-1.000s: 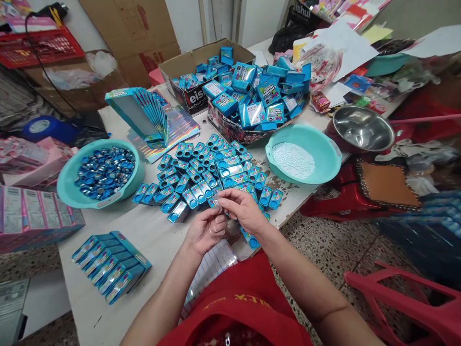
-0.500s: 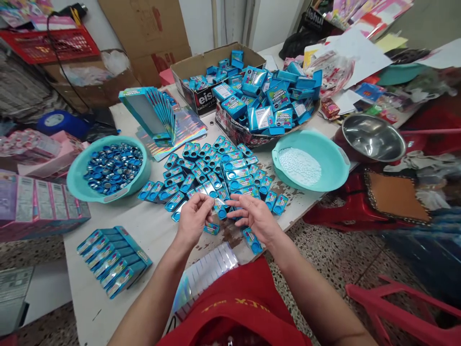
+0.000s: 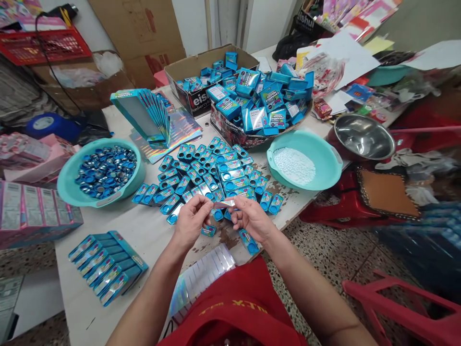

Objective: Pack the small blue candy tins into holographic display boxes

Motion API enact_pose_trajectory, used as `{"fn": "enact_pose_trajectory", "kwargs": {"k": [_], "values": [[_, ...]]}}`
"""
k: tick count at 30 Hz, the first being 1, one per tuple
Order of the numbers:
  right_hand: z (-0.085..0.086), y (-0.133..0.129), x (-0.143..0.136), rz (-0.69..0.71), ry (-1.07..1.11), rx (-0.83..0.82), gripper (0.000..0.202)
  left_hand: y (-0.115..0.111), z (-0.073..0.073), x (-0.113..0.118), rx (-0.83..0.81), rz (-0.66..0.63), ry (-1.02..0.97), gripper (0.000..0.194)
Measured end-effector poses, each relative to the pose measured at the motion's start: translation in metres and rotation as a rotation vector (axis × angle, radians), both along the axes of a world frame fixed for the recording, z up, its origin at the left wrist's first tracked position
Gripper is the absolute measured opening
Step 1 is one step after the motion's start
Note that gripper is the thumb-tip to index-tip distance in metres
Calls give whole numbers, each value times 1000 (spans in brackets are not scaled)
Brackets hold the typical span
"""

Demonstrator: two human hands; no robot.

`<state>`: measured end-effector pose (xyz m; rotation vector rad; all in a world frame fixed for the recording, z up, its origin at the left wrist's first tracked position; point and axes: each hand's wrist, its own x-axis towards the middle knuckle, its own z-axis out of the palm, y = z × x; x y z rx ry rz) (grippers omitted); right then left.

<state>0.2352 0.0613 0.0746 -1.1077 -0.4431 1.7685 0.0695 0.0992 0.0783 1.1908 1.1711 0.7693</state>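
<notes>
Between my two hands a small shiny holographic strip (image 3: 224, 203) is stretched sideways. My left hand (image 3: 191, 217) pinches its left end between thumb and finger. The right end is gripped by my right hand (image 3: 253, 218), its other fingers curled below. Just beyond the strip stand many small blue candy boxes (image 3: 230, 174) with round holes or caps on top. One loose blue box (image 3: 249, 241) lies below my right hand, another (image 3: 208, 231) between the hands. A holographic sheet cut into strips (image 3: 203, 271) rests at the table edge against the red apron (image 3: 245, 302).
A turquoise basin (image 3: 65, 180) of blue and silver caps stands left; another (image 3: 329, 166) with white pellets, right. Cartons (image 3: 230, 130) heaped with blue boxes are behind. A filled display tray (image 3: 127, 254) sits front left, a stack of folded displays (image 3: 139, 117) back left, a steel bowl (image 3: 363, 137) far right.
My right hand, its fingers spread before, has closed on the strip's right end. The strip now shows taut between both hands. The view has shifted slightly.
</notes>
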Motion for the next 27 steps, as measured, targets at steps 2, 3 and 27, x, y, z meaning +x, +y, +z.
{"fn": "enact_pose_trajectory", "kwargs": {"k": [2, 3, 27], "values": [[0, 0, 0, -21, -42, 12, 41, 0, -3, 1, -13, 5, 9, 25], [-1, 1, 0, -29, -74, 18, 40, 0, -4, 1, -17, 4, 10, 25], [-20, -100, 59, -117, -292, -274, 43, -58, -27, 58, -384, -320, 5, 28]]}}
